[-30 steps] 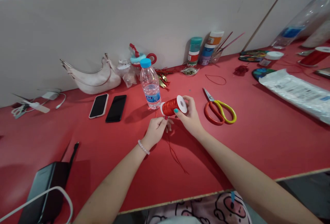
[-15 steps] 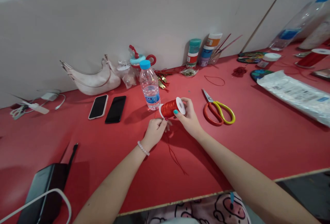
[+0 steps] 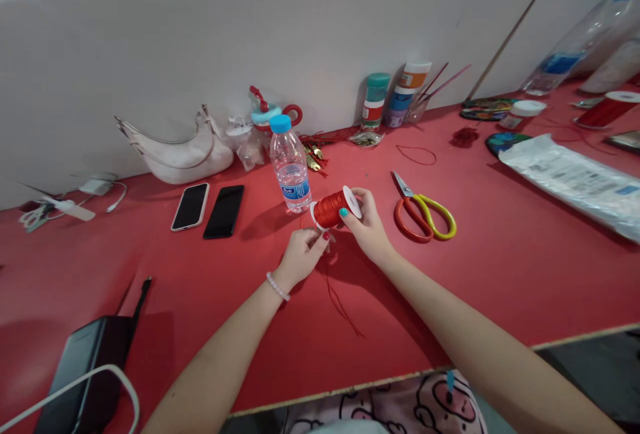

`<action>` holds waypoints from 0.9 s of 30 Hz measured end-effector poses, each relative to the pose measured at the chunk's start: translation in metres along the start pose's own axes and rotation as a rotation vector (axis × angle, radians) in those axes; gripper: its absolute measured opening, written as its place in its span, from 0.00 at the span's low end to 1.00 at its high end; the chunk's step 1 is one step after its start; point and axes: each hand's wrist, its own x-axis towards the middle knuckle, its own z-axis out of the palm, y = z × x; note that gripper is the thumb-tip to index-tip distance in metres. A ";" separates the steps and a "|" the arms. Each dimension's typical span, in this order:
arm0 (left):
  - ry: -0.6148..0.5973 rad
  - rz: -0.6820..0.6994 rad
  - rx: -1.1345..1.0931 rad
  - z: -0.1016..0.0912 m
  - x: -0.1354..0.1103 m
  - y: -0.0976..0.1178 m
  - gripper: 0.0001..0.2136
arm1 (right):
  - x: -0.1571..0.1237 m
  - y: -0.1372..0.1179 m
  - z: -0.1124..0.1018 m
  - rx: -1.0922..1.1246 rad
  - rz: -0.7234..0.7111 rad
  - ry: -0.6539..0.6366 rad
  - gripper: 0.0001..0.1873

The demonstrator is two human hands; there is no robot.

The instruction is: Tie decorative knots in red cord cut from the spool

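My right hand [image 3: 371, 226] is wrapped round a spool of red cord [image 3: 334, 207] with white end discs, held just above the red table [image 3: 500, 267]. My left hand [image 3: 301, 257] sits right below the spool, its fingertips pinched on the red cord [image 3: 340, 301] that trails loose over the table toward me. A water bottle [image 3: 289, 165] with a blue cap stands just behind the spool.
Orange-and-yellow scissors [image 3: 424, 211] lie right of my hands. Two phones [image 3: 209, 209] lie at the left, with a pale handbag [image 3: 176, 147] behind them. Paint jars [image 3: 395, 97] stand against the white wall. A plastic packet [image 3: 575, 181] lies far right, a black device [image 3: 85, 367] near left.
Hardly anything has moved. The spool in my right hand has shifted slightly, and my left fingers have crept up a little closer to it on the cord.
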 end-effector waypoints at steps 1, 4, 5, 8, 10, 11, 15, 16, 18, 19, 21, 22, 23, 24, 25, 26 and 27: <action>-0.004 -0.002 -0.053 0.000 0.000 0.000 0.20 | 0.000 0.000 0.000 -0.003 -0.001 -0.002 0.23; -0.002 -0.006 -0.189 0.000 -0.001 0.000 0.22 | 0.000 0.000 0.000 -0.019 0.002 -0.008 0.23; 0.005 -0.010 -0.222 -0.001 -0.002 0.000 0.23 | 0.000 0.001 0.000 -0.024 0.004 -0.009 0.23; 0.041 -0.039 -0.286 -0.001 -0.002 -0.003 0.23 | -0.001 0.001 0.000 -0.032 0.002 -0.020 0.23; 0.057 -0.053 -0.290 -0.001 -0.002 -0.006 0.23 | -0.001 0.001 0.000 -0.043 -0.004 -0.031 0.23; 0.062 -0.057 -0.279 -0.001 -0.002 -0.007 0.23 | -0.001 0.001 0.000 -0.052 -0.007 -0.036 0.23; 0.060 -0.069 -0.229 -0.001 0.000 -0.007 0.23 | -0.001 0.002 0.000 -0.077 -0.010 -0.041 0.23; 0.059 -0.070 -0.223 -0.001 0.000 -0.005 0.22 | -0.001 0.002 0.000 -0.080 -0.010 -0.043 0.23; 0.059 -0.066 -0.215 -0.001 0.000 -0.002 0.21 | -0.001 0.002 -0.001 -0.083 -0.010 -0.048 0.22; 0.060 -0.062 -0.210 -0.001 0.001 -0.001 0.20 | -0.001 0.002 0.000 -0.085 -0.011 -0.053 0.22; 0.061 -0.055 -0.201 -0.002 0.001 0.002 0.20 | -0.001 0.001 0.000 -0.084 -0.013 -0.058 0.22; 0.062 -0.053 -0.197 -0.002 0.001 0.003 0.20 | -0.001 0.001 0.000 -0.083 -0.014 -0.060 0.21; 0.063 -0.051 -0.193 -0.002 0.001 0.004 0.20 | -0.001 0.000 0.000 -0.083 -0.015 -0.062 0.21; 0.064 -0.050 -0.189 -0.002 0.001 0.004 0.20 | -0.002 0.000 0.000 -0.083 -0.015 -0.064 0.21; 0.065 -0.050 -0.185 -0.002 0.001 0.004 0.20 | -0.002 0.000 0.000 -0.086 -0.016 -0.066 0.21; 0.066 -0.050 -0.182 -0.002 0.001 0.004 0.20 | -0.002 0.000 0.000 -0.089 -0.017 -0.070 0.21; 0.067 -0.050 -0.178 -0.002 0.001 0.004 0.20 | -0.002 0.000 0.000 -0.092 -0.019 -0.072 0.22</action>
